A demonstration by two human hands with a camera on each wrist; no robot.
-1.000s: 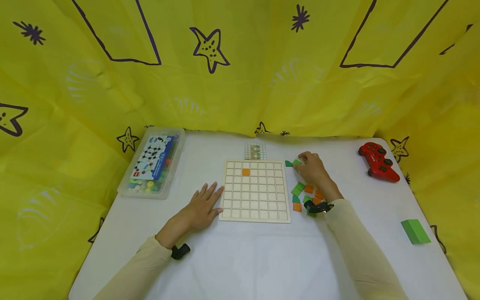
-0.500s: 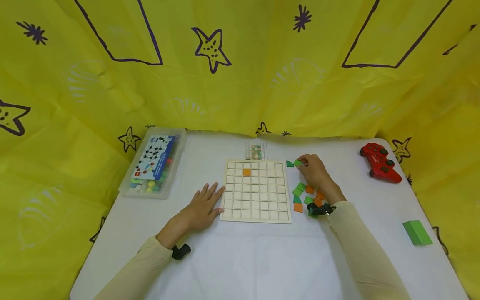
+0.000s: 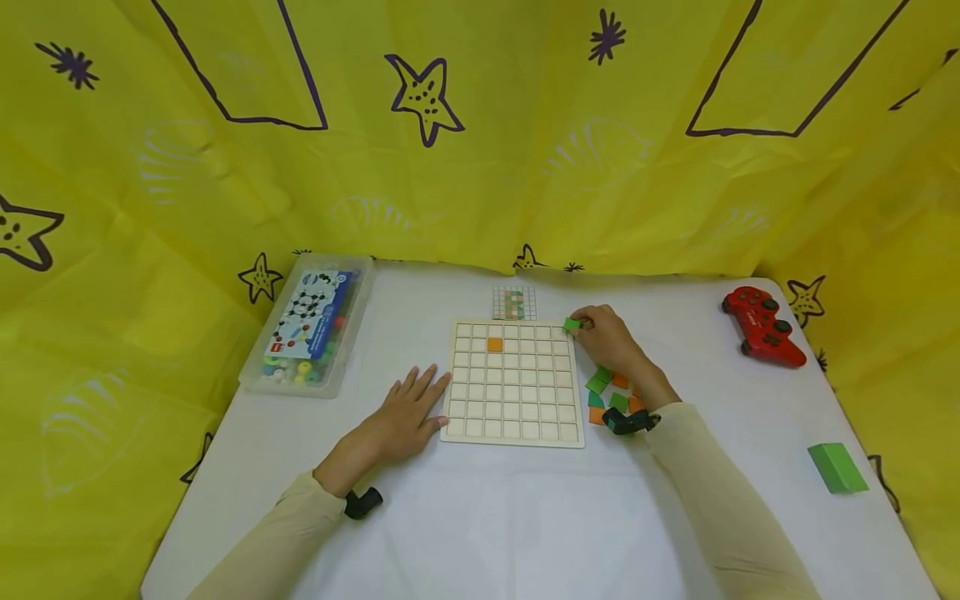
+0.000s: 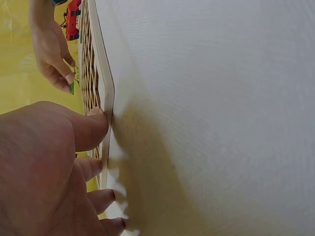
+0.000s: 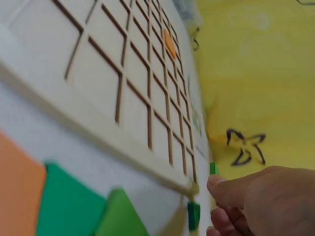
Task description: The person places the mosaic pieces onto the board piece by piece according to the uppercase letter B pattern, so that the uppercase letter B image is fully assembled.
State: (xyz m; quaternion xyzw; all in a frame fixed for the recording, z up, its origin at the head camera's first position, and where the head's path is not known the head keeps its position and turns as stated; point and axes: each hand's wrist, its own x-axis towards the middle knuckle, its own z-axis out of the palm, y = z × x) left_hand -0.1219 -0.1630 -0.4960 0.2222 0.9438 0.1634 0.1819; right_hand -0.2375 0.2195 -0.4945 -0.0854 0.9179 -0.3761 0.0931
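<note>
My right hand (image 3: 606,337) pinches a light green tile (image 3: 572,324) between thumb and fingertips, over the far right corner of the wooden grid board (image 3: 512,392). In the right wrist view a dark green tile (image 5: 194,215) lies just off that corner, below the hand. One orange tile (image 3: 495,344) sits in a cell in the board's second row from the far side. My left hand (image 3: 401,417) lies palm down with fingers spread at the board's left side; the left wrist view has its thumb (image 4: 93,129) against the board's edge.
Loose orange, light green and dark green tiles (image 3: 599,381) lie right of the board, partly under the right wrist. A printed pattern card (image 3: 514,303) lies beyond it. A clear plastic box (image 3: 307,325) stands left; a red game controller (image 3: 763,327) and green block (image 3: 837,467) lie right.
My right hand has picked up the light green tile from beside the dark green one and moved left with it to the board's corner. The left hand stays in place.
</note>
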